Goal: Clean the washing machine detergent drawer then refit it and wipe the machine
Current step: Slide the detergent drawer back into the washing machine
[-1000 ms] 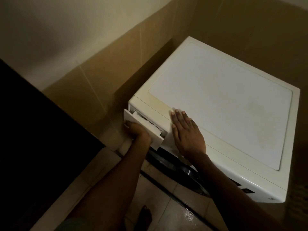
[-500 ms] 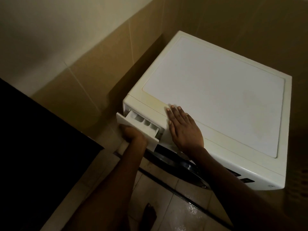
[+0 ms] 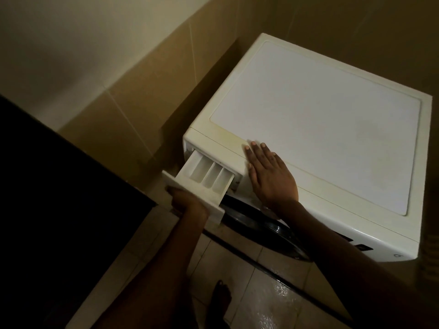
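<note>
The detergent drawer juts from the washing machine — its front panel gripped from beneath by the left hand (fingertips hidden). The right hand lies flat on top, fingers straight. The drawer stands further out than a second ago.

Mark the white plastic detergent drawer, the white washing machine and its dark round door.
white plastic detergent drawer [image 3: 203, 169]: head view, on an inner compartment.
white washing machine [image 3: 320, 129]: head view, on the flat top panel.
dark round door [image 3: 261, 223]: head view, on its upper rim.
</note>
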